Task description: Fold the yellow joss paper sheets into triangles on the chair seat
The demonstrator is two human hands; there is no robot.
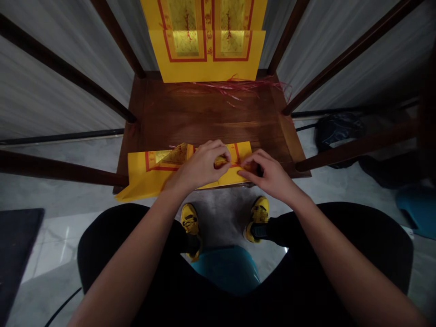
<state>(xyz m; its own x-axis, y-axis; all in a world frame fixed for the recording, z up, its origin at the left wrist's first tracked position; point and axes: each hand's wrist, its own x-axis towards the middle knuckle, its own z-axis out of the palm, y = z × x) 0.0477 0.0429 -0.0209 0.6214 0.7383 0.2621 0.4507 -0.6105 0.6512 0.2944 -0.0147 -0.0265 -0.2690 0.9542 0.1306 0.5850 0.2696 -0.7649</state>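
A yellow sheet of joss paper point(139, 175) with red borders and gold foil lies along the near edge of a brown wooden surface point(204, 118). It is partly folded, and one corner hangs over the edge at the left. My left hand point(204, 164) rests across its middle, thumb and forefinger pinched on a fold. Close on its right, my right hand point(267, 175) pinches the same paper near its right end. My fingers and left wrist cover part of the folds.
More yellow joss paper point(211, 69) lies at the far edge, with loose red strings point(230, 86) beside it. Dark wooden posts point(119, 41) rise around the surface. Teal plastic point(226, 268) shows beneath me, and a black bag point(337, 134) lies on the floor at right.
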